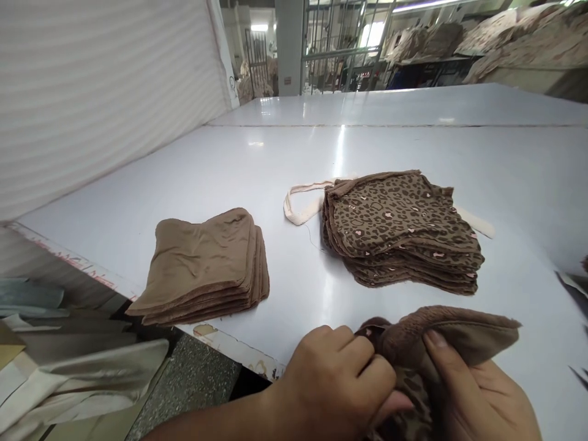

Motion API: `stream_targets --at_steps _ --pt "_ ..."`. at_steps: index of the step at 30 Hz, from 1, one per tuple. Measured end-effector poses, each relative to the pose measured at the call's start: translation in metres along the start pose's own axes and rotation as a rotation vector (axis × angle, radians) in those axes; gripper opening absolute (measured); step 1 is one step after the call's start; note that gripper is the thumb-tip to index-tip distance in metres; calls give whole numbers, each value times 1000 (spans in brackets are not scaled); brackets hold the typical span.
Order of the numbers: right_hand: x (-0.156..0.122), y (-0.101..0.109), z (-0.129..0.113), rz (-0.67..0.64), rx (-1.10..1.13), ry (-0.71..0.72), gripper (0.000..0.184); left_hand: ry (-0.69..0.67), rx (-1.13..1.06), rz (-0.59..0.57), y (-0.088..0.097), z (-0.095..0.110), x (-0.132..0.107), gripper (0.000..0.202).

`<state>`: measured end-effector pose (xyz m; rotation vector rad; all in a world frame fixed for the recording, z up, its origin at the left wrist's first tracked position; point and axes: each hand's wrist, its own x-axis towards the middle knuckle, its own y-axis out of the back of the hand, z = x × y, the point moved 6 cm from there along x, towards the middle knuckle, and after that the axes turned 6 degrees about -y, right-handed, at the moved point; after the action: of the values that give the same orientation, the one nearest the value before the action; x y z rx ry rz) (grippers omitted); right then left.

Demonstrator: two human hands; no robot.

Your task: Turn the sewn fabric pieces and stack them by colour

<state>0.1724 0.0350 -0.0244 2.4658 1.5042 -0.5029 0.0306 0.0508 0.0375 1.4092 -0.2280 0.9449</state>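
Near the table's front edge, both hands grip one brown fabric piece [478,340] with a plush side, a plain brown side and some leopard print. My left hand [340,373] is closed in a fist around its left part. My right hand [482,392] pinches the plain brown side, thumb on top. The lower part of the piece is partly hidden by the hands. Just beyond them lies a stack of leopard-print fabric pieces [399,214] with small pink marks. A stack of plain brown fabric pieces [202,257] sits to the left, at the table edge.
A cream fabric strip [298,214] pokes out from under the leopard stack on both sides. The white table [285,147] stretches far back. A white quilted sheet [105,79] hangs at left. Folded cloths [101,373] lie below the table, lower left. Fabric heaps [528,43] stand behind.
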Motion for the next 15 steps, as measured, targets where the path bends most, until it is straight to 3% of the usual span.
stream_targets --at_steps 3,8,12,15 --pt "5 -3 9 -34 63 -72 29 -123 32 21 -13 7 -6 40" --pt "14 -11 12 -75 219 -173 24 -221 -171 25 -18 10 -11 41" --pt "21 -16 13 -135 294 -211 21 -165 -303 8 -30 11 -23 42" --pt "24 -20 7 -167 179 -148 23 -9 -468 -141 -37 4 -28 42"
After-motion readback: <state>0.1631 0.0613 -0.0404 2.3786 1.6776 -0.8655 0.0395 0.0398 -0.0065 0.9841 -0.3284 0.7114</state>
